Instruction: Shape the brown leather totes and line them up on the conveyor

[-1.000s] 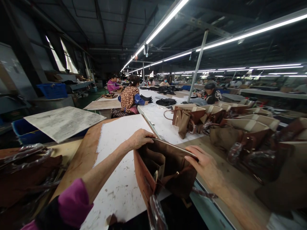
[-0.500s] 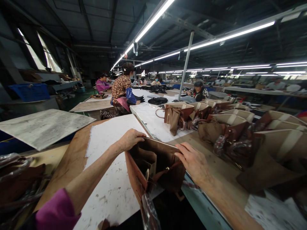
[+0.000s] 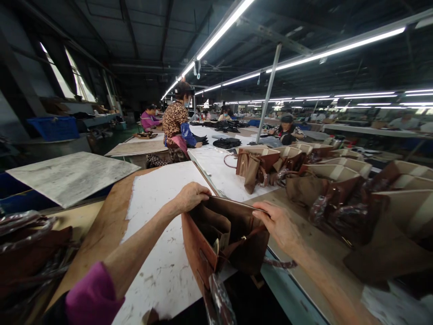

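A brown handbag [image 3: 199, 243] stands tilted before me with its mouth open, showing a dark brown lining and an inner pocket. My left hand [image 3: 192, 197] pinches the far rim at its left corner. At the right end of the same rim, my right hand [image 3: 277, 223] grips the edge between thumb and fingers. A handle wrapped in clear plastic [image 3: 221, 300] hangs off the near side, and another wrapped handle pokes out at the right. Dark cloth lies under the bag, whose base is partly hidden.
Several brown bags with cream edges [image 3: 333, 174] crowd the table on the right. White paper [image 3: 158, 234] covers the table at left, beside a marble-patterned board [image 3: 71, 176]. More plastic-wrapped brown pieces [image 3: 30, 257] lie far left. A co-worker [image 3: 176, 122] stands at the table ahead.
The view has swung slightly left, so the scene sits further right. Both hands keep their hold on the handbag's rim, and the wrapped handle at the right shows more.
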A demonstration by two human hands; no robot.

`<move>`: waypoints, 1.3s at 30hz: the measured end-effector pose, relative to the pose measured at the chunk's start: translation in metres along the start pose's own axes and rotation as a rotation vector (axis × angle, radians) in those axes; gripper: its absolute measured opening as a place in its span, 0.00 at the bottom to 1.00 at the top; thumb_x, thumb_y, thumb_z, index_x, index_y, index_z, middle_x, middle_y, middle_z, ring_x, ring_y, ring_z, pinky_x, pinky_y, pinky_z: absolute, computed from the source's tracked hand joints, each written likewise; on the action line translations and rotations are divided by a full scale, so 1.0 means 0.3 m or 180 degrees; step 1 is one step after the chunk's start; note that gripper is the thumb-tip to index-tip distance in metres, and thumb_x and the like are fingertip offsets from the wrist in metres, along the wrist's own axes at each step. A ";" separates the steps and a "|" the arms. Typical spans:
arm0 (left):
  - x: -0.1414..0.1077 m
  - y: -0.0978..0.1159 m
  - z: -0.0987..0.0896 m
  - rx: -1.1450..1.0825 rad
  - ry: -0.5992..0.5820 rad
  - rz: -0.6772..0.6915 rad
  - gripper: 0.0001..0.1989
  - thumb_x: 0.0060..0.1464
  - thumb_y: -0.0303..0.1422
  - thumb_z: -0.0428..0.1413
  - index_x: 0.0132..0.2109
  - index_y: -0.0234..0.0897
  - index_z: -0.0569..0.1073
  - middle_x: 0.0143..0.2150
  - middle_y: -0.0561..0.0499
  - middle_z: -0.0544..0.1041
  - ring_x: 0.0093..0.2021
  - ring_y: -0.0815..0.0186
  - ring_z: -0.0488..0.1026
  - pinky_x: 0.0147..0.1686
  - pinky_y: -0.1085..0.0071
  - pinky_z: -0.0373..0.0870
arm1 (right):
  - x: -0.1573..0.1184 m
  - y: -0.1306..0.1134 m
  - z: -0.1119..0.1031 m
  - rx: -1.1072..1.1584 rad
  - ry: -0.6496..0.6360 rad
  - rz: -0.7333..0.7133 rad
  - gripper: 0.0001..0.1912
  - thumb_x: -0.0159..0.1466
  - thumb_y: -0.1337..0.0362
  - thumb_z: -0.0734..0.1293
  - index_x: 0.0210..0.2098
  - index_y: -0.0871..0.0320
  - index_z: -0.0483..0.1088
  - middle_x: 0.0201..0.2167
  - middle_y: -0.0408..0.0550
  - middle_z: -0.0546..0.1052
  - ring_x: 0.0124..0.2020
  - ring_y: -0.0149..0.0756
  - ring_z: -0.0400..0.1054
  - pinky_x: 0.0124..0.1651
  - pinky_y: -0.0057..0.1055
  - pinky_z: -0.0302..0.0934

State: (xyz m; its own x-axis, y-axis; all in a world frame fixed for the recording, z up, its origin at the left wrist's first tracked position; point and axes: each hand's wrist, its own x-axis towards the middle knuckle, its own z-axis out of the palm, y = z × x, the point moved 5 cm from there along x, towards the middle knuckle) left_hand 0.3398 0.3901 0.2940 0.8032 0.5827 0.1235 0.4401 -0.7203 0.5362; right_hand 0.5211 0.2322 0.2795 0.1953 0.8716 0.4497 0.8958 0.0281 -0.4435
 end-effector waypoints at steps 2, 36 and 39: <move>0.000 0.001 -0.001 0.0034 0.0013 -0.0028 0.12 0.45 0.31 0.49 0.35 0.37 0.75 0.28 0.54 0.75 0.32 0.67 0.68 0.34 0.75 0.62 | 0.003 -0.006 -0.001 -0.0215 0.0043 0.0013 0.09 0.60 0.61 0.58 0.35 0.53 0.68 0.32 0.41 0.71 0.34 0.33 0.64 0.34 0.27 0.53; 0.003 0.002 0.004 0.0191 0.0253 0.0222 0.12 0.46 0.32 0.49 0.37 0.41 0.75 0.31 0.56 0.76 0.34 0.68 0.68 0.33 0.77 0.61 | 0.208 -0.285 0.219 -0.1737 -0.0404 -0.0896 0.09 0.61 0.70 0.55 0.33 0.58 0.67 0.31 0.48 0.73 0.36 0.37 0.65 0.38 0.32 0.53; 0.008 0.004 0.009 0.0239 0.0255 0.0249 0.13 0.46 0.34 0.49 0.38 0.41 0.75 0.31 0.56 0.76 0.34 0.68 0.68 0.33 0.77 0.61 | 0.210 -0.280 0.223 -0.1738 -0.0390 -0.0814 0.11 0.63 0.66 0.54 0.33 0.58 0.67 0.31 0.48 0.73 0.36 0.38 0.65 0.39 0.33 0.53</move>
State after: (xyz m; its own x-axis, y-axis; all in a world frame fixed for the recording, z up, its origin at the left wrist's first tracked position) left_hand 0.3435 0.3896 0.2926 0.8030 0.5497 0.2303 0.4086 -0.7890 0.4588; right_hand 0.4315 0.3174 0.2932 -0.0711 0.9212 0.3826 0.9897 0.0173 0.1424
